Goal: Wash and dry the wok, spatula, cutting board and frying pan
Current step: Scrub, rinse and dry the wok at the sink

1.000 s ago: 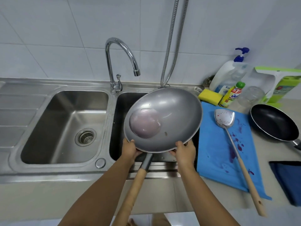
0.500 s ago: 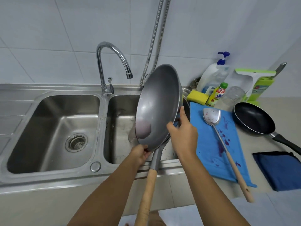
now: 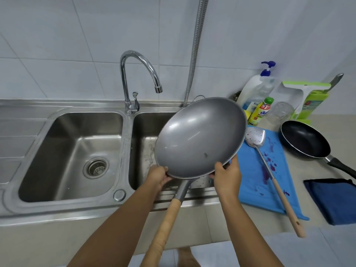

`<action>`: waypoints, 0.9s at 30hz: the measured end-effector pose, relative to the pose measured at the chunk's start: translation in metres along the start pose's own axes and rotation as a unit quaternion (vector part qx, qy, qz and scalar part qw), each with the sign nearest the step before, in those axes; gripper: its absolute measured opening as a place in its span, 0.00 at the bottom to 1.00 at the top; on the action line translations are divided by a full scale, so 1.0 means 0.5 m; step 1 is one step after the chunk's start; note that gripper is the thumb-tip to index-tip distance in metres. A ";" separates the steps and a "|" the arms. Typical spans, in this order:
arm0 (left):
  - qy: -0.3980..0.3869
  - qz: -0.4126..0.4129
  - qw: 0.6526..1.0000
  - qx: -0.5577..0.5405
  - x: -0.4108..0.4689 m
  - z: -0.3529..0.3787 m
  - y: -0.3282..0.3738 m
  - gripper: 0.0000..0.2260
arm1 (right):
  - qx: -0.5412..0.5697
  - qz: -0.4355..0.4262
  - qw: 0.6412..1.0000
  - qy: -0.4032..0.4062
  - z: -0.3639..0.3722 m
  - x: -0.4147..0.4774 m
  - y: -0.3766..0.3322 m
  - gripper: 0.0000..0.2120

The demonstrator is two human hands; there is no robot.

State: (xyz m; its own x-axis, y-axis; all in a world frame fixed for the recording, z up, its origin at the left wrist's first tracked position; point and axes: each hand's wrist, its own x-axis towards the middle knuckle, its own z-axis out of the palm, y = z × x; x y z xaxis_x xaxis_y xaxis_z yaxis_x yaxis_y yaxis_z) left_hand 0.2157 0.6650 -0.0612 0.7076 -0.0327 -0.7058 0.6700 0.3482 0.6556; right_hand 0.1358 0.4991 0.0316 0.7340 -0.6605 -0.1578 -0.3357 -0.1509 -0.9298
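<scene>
Head view: a person holds the wok point(image 3: 200, 137) up over the right basin of the steel sink point(image 3: 123, 143), its bowl tipped to face the camera and its long wooden handle pointing down between the forearms. The left hand point(image 3: 159, 176) is clamped on the near rim just left of the handle's root, fingers curled round the edge. The right hand point(image 3: 227, 176) grips the same rim just to the right, thumb on the inner lip and fingers hidden behind the metal. The tap point(image 3: 138, 74) stands behind the divider with no water running from it.

The spatula point(image 3: 269, 166) lies on the blue cutting board point(image 3: 252, 185), which carries purple stains. The frying pan point(image 3: 304, 139) sits just beyond the board, with a folded blue cloth point(image 3: 335, 199) near it. A soap bottle point(image 3: 256, 87) stands at the wall.

The wok looks like a stiff sheet-metal bowl, probably fairly heavy for its thin edge, and likely slick if wet or greasy. A rim pinch gives fine control for tilting, but I judge the wooden handle the surer hold, with the other hand steadying the rim. A small dark speck low in the bowl suggests that washing is not finished.
</scene>
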 end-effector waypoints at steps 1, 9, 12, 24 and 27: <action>0.008 0.017 1.000 0.017 0.002 -0.011 0.006 0.17 | 0.040 0.023 0.999 -0.004 0.004 -0.008 0.013 0.25; 0.061 0.093 0.986 0.123 -0.009 -0.099 0.061 0.18 | 0.222 0.160 0.960 -0.061 0.072 -0.007 0.072 0.28; 0.041 0.089 0.979 0.180 0.000 -0.120 0.106 0.19 | 0.239 0.185 0.951 -0.071 0.099 0.009 0.077 0.27; 0.155 0.376 0.717 0.567 0.094 -0.063 0.358 0.21 | 0.186 0.162 0.965 -0.085 0.091 0.114 0.090 0.24; 0.166 0.403 0.630 0.643 0.130 -0.032 0.407 0.26 | 0.176 0.163 0.966 -0.100 0.092 0.133 0.086 0.25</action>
State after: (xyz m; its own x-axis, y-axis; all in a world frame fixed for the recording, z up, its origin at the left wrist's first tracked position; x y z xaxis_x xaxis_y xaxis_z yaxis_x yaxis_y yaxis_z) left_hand 0.3946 0.7485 0.0221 0.9913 -0.0582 0.1184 -0.0976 -0.9270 0.3621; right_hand 0.1972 0.4825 -0.0343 0.7341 -0.4701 -0.4900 -0.3724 0.3247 -0.8694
